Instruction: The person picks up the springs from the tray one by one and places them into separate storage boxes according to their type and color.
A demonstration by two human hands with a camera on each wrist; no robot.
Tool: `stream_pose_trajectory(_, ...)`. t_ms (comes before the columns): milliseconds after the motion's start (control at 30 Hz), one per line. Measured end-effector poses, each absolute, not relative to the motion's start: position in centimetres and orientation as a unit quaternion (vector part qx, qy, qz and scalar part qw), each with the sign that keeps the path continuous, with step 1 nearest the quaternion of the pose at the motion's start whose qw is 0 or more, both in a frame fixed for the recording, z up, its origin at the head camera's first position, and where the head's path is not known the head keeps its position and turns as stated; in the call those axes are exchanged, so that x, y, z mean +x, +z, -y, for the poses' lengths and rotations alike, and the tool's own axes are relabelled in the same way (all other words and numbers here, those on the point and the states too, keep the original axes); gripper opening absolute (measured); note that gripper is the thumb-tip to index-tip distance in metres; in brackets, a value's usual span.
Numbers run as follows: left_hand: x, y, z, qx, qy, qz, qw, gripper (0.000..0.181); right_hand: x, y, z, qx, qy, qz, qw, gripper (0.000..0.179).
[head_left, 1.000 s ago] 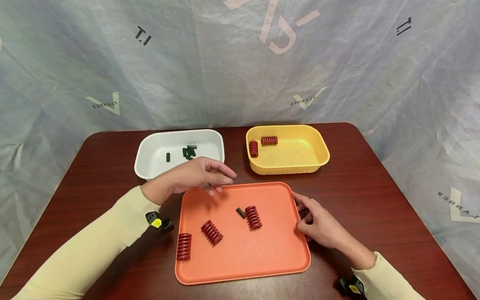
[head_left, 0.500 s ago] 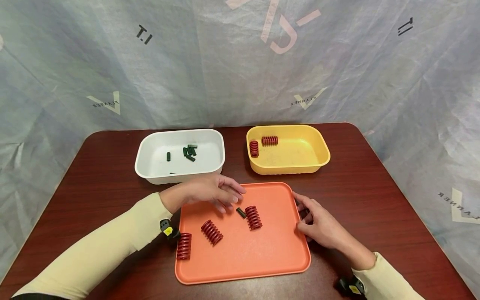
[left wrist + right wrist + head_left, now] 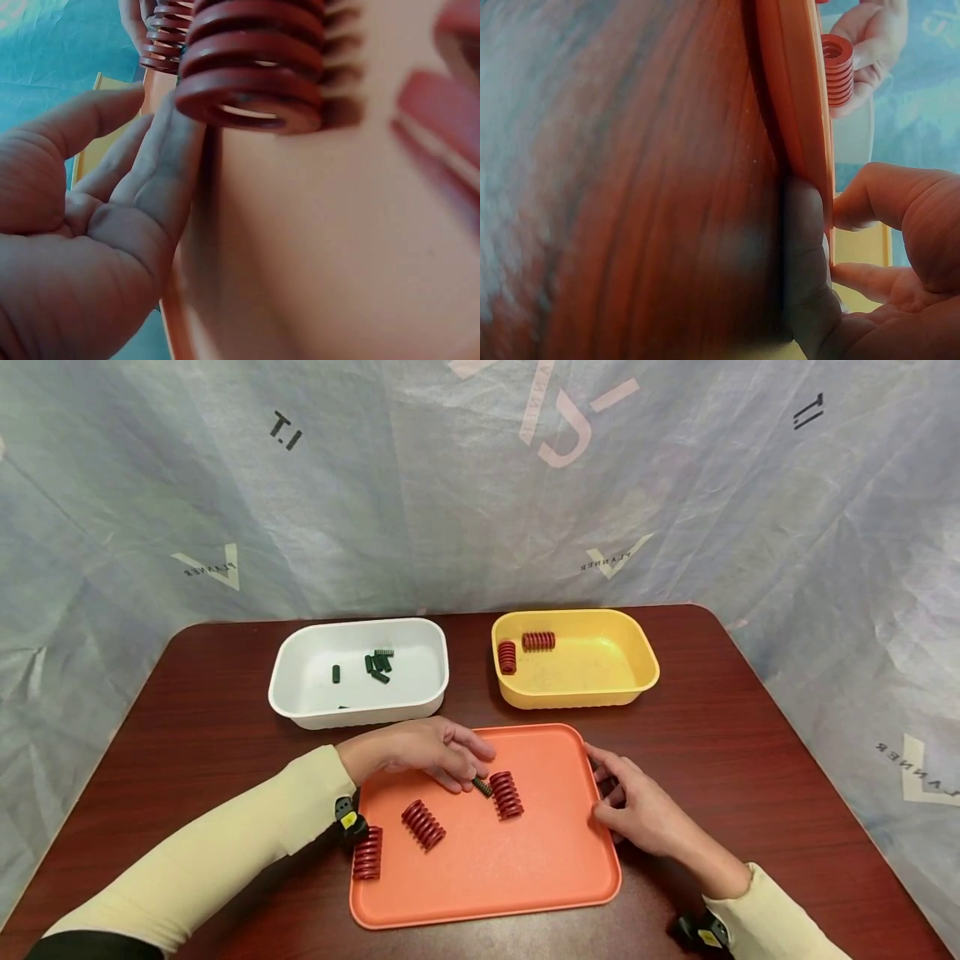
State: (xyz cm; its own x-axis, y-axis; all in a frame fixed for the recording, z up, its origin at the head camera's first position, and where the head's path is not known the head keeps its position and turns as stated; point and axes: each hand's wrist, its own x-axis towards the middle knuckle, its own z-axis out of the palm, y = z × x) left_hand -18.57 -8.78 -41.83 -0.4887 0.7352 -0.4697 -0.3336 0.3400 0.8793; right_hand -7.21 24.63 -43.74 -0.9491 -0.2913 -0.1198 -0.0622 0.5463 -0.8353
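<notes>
My left hand [image 3: 423,750] reaches over the far left part of an orange tray [image 3: 517,877], its fingertips at the upper end of a small dark green spring [image 3: 483,788]. Thumb and fingers stand apart in the left wrist view, where that spring is mostly hidden. Close beside it lies a large red spring [image 3: 507,796]. A second red spring [image 3: 423,825] rests left of the middle, and a third red spring [image 3: 367,853] lies along the tray's left edge. With the thumb above and fingers below, my right hand [image 3: 645,810] grips the tray's right rim [image 3: 806,112].
Behind the tray at left stands a white tub [image 3: 307,693] with several small dark green springs [image 3: 380,665] inside. To its right is a yellow tub [image 3: 600,670] holding two red springs [image 3: 538,642]. A curtain [image 3: 465,527] hangs behind the brown table [image 3: 750,760].
My left hand has come from the white tub's front edge toward me and rightward, down to the small dark green spring. My right hand stays on the tray rim.
</notes>
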Motion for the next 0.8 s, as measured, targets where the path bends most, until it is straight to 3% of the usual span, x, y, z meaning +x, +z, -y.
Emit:
stream_pose_trajectory(400, -18.52, -41.91, 9.11, 0.169, 0.513, -0.705, 0.46, 0.045, -7.19, -43.73, -24.6, -0.105, -0.466, -0.87, 0.121, 0.081)
stream_pose_trajectory(800, -18.35, -41.58, 9.28, 0.146, 0.511, -0.726, 0.435, 0.024, -7.16, -43.77, -24.58, -0.104, -0.468, -0.869, 0.123, 0.081)
